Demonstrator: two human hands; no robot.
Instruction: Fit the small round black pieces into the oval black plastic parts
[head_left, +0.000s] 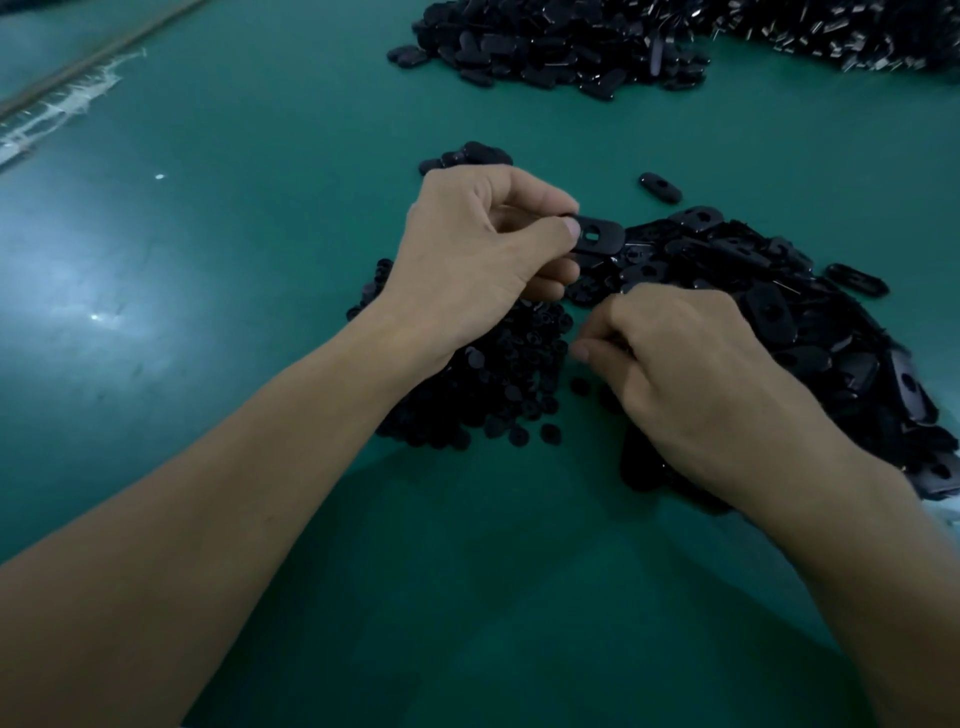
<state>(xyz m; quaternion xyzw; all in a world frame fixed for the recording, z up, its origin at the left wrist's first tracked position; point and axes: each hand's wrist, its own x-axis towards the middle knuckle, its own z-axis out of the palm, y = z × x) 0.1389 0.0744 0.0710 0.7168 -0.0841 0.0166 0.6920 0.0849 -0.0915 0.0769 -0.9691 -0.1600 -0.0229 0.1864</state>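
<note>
Black on black is the main hazard. The oval part pinched in the left hand has a small hole in its middle. In this dim light a round piece could be offered skewed or wrong side up, so it would jam or sit proud instead of seating. The pinch takes only one end of the part, and the rest juts out to the right above the oval pile. A hard push at the hole could lever it out of the fingers and drop it among the others, where it would be hard to find. Round pieces lie heaped under the left wrist, with loose ones at the edge on the green table, and a careless grab could scatter them or bring up two at once. Left hand is raised off the table, thumb on the part's face, other fingers curled in. Right hand sits lower and nearer, knuckles up, fingers curled down toward the round pieces. Whether it has one between its tips I cannot tell, because the hand hides them.
</note>
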